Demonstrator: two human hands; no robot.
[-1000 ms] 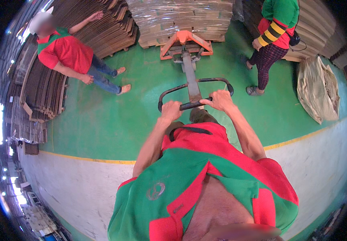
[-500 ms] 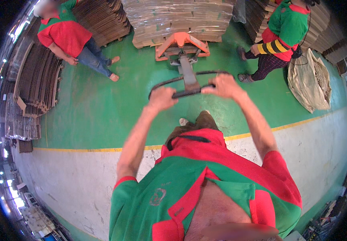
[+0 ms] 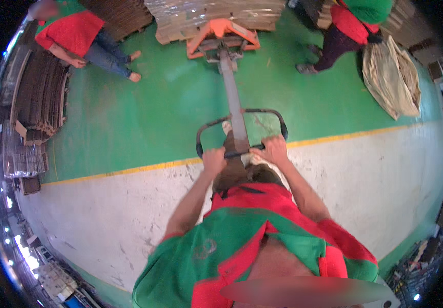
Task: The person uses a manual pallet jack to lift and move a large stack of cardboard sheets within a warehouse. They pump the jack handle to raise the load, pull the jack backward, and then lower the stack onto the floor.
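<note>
Both my hands grip the black loop handle of an orange pallet jack. My left hand is closed around the near bar on the left of the grey shaft, and my right hand is closed around it on the right. The shaft leans toward me, with the handle low in front of my waist. At the far end, the jack's orange frame meets a pallet load of brown cardboard wrapped in clear film. Its forks are hidden beneath the load.
One person stands at the far left beside stacked cardboard sheets. Another person is at the far right, near a large beige sack. A yellow line divides the green floor from the pale floor under me.
The handle has come down and closer to my body, with both hands still on it. The shaft now leans lower. The person on the right has turned and shifted.
</note>
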